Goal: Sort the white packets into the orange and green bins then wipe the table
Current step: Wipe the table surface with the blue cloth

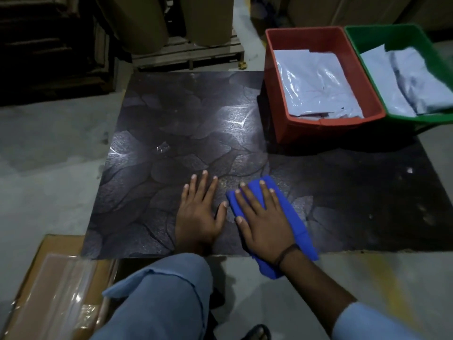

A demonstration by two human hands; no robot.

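A dark patterned table top [176,123] lies low in front of me. My right hand [263,217] presses flat on a blue cloth [297,222] near the table's front edge, fingers spread over it. Just left of it, my left hand [198,212] rests flat on the bare surface, holding nothing. At the back right stand the orange bin [274,77] and the green bin [367,47], side by side. White packets [316,84] lie in the orange bin, and more white packets [402,79] lie in the green one.
A taped cardboard box [56,285] sits on the floor at the front left. My knee in blue fabric [166,295] is below the table's front edge. Wooden pallets [186,55] with large brown rolls [137,20] stand behind the table on a grey concrete floor.
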